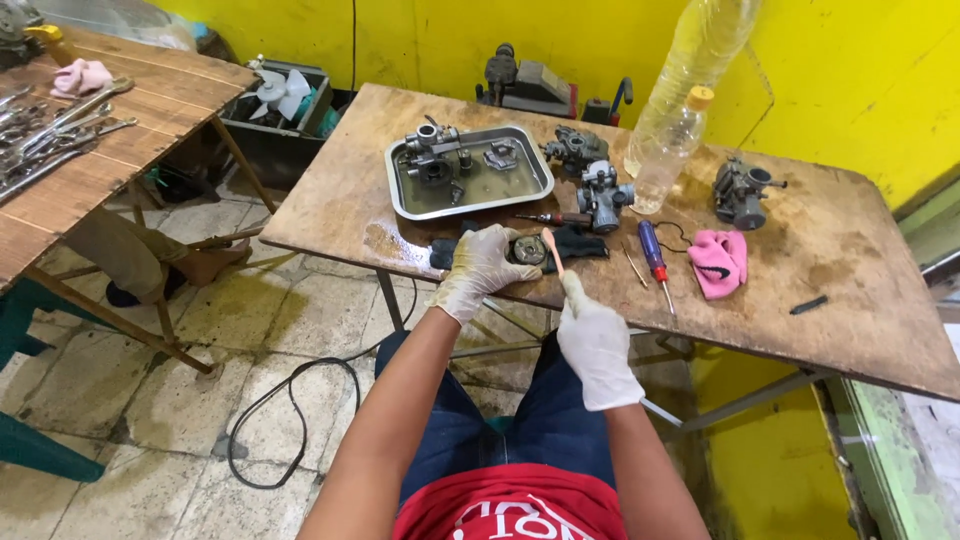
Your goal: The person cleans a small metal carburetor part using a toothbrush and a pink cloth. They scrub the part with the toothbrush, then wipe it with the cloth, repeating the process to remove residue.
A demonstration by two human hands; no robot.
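Left hand [482,262], gloved, clamps a small round metal part [527,250] on a dark cloth [580,243] at the near edge of the wooden table [850,320]. Right hand [595,345], gloved, is closed around a thin brush [552,250], its tip on the part. Risks as I see them: the part sits right at the table edge and the table looks wet, so a slip could send it to the floor; the two plastic bottles [672,135] stand upright just behind loose carburetors, easy to knock. Count: three carburetor bodies on the table, one [605,192] beside the bottles, one [575,148] behind it, one [742,190] far right; more parts in one steel tray [400,195]; two screwdrivers, blue-handled [652,252] and dark-handled [555,218]; one pink rag [718,262].
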